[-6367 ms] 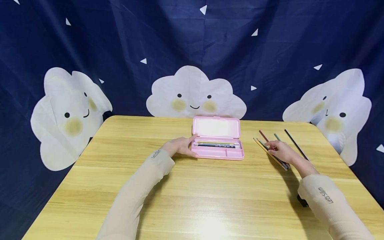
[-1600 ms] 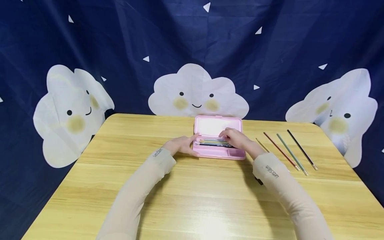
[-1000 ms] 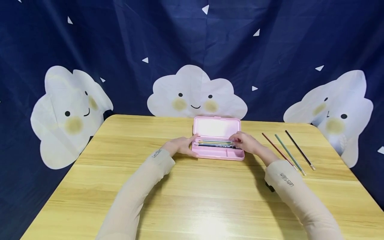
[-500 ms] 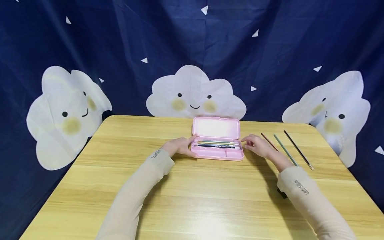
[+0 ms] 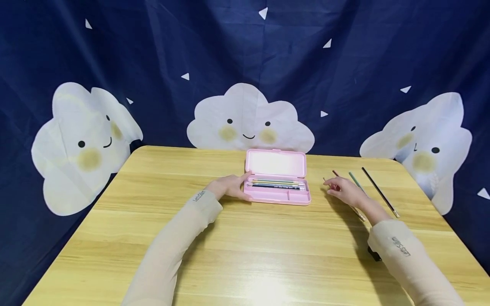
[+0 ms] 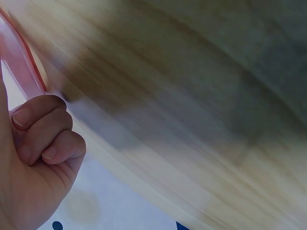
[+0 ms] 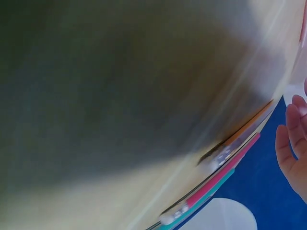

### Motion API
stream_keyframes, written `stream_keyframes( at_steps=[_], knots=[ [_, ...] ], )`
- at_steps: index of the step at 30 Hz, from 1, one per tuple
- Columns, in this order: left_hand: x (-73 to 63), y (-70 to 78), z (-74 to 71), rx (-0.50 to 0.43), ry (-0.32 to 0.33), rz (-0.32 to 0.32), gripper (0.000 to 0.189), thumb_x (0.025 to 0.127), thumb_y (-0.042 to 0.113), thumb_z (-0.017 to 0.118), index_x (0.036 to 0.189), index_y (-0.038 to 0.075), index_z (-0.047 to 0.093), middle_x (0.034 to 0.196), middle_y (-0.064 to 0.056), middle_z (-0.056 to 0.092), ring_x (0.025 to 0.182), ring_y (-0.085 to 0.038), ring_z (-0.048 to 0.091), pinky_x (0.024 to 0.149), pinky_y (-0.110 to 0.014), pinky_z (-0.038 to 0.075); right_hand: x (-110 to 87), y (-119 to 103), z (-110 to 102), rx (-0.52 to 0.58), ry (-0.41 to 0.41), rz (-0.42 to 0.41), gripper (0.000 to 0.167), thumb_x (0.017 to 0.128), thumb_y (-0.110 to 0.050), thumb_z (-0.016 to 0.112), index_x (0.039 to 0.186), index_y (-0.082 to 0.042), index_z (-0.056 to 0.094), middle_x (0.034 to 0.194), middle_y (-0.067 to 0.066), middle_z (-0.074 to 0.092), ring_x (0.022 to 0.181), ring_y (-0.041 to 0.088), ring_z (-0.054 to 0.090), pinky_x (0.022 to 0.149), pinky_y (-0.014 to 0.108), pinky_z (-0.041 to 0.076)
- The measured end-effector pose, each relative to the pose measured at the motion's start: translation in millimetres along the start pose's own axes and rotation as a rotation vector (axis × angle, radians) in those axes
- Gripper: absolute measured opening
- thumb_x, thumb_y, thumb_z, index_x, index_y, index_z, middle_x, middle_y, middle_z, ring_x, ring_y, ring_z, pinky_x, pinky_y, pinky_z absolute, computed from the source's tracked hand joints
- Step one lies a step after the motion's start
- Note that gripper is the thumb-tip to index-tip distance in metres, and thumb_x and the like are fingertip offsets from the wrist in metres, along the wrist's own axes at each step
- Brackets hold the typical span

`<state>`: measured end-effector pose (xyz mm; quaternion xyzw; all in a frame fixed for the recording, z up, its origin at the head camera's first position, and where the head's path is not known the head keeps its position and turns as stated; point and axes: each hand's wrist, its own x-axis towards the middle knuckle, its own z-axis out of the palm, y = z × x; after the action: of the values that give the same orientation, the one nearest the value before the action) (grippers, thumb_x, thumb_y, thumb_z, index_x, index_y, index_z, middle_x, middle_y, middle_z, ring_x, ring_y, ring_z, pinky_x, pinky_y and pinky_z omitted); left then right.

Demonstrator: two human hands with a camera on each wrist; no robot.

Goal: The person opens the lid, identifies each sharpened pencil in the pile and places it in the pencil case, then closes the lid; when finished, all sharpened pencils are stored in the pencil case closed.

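Observation:
The pink pencil case (image 5: pixel 268 195) lies with its lid raised on the wooden table, several pencils (image 5: pixel 276 182) lying in its long compartment. My left hand (image 5: pixel 228 186) holds the case's left end between thumb and index finger; in the left wrist view its other fingers (image 6: pixel 50 132) are curled. To the right of the case, my right hand (image 5: pixel 346 191) hovers over loose pencils with bent fingers. Just beyond its fingertips shows the tip of a yellow pencil (image 5: pixel 324 179), which appears as an orange pencil (image 7: pixel 249 125) on the tabletop in the right wrist view.
A red pencil (image 5: pixel 335 173) and a green pencil (image 5: pixel 354 179) lie partly under my right hand. Farther right is a black pencil (image 5: pixel 379 191). The table (image 5: pixel 229 246) ends at a blue curtain (image 5: pixel 160 51) printed with white clouds.
My right hand went from the loose pencils to the case, then back right over them. More pencils lie in the case and fewer on the table than 6.4 seconds ago. My left hand stayed put.

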<state>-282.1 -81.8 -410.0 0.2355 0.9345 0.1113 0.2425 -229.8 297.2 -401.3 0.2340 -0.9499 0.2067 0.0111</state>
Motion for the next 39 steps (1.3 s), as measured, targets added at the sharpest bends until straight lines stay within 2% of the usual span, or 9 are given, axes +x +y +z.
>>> stream_keyframes(
  at_steps=[5, 10, 22, 27, 32, 39],
  knots=[
    [0.4, -0.1, 1.3, -0.005, -0.006, -0.001, 0.106, 0.072, 0.065, 0.061, 0.147, 0.028, -0.003, 0.143, -0.019, 0.032, 0.128, -0.027, 0.037, 0.104, -0.040, 0.032, -8.4, 6, -1, 0.002, 0.007, 0.046, 0.024, 0.081, -0.001, 0.064, 0.103, 0.009, 0.061, 0.071, 0.000, 0.052, 0.065, 0.011, 0.046, 0.061, 0.030, 0.042],
    [0.5, -0.6, 2.3, -0.001, 0.000, 0.007, 0.105, 0.072, 0.065, 0.061, 0.147, 0.027, -0.002, 0.143, -0.019, 0.033, 0.128, -0.027, 0.037, 0.104, -0.039, 0.032, -15.4, 11, -2, 0.001, -0.035, 0.105, 0.029, 0.082, -0.005, 0.064, 0.106, 0.010, 0.059, 0.072, 0.001, 0.053, 0.065, 0.012, 0.046, 0.060, 0.030, 0.041],
    [1.8, -0.2, 1.7, 0.012, -0.001, 0.003, 0.105, 0.072, 0.066, 0.060, 0.147, 0.028, -0.002, 0.143, -0.018, 0.034, 0.128, -0.027, 0.037, 0.103, -0.039, 0.032, -26.3, 14, -5, 0.040, -0.099, 0.156, 0.034, 0.082, -0.005, 0.064, 0.110, 0.012, 0.054, 0.069, 0.002, 0.052, 0.061, 0.012, 0.043, 0.055, 0.027, 0.037],
    [1.7, -0.6, 1.5, 0.013, -0.001, 0.000, 0.106, 0.071, 0.067, 0.060, 0.147, 0.029, -0.003, 0.143, -0.017, 0.034, 0.128, -0.027, 0.037, 0.103, -0.039, 0.032, -27.9, 14, -5, 0.041, -0.118, 0.168, 0.036, 0.083, -0.004, 0.063, 0.112, 0.012, 0.052, 0.069, 0.002, 0.049, 0.061, 0.012, 0.040, 0.055, 0.027, 0.035],
    [1.1, -0.2, 0.6, 0.009, -0.002, -0.003, 0.105, 0.072, 0.066, 0.060, 0.147, 0.029, -0.003, 0.144, -0.016, 0.033, 0.128, -0.026, 0.037, 0.104, -0.039, 0.031, -27.7, 15, -3, 0.019, -0.124, 0.143, 0.034, 0.081, -0.002, 0.063, 0.111, 0.012, 0.054, 0.067, 0.000, 0.045, 0.059, 0.011, 0.038, 0.057, 0.028, 0.033],
    [-0.9, 0.2, 0.4, 0.003, 0.001, 0.005, 0.105, 0.072, 0.065, 0.061, 0.147, 0.028, -0.002, 0.142, -0.019, 0.035, 0.127, -0.028, 0.038, 0.104, -0.039, 0.032, -25.4, 15, -1, 0.044, -0.160, 0.133, 0.034, 0.082, 0.005, 0.057, 0.115, 0.014, 0.050, 0.065, 0.000, 0.044, 0.056, 0.011, 0.036, 0.054, 0.026, 0.032]
  ],
)
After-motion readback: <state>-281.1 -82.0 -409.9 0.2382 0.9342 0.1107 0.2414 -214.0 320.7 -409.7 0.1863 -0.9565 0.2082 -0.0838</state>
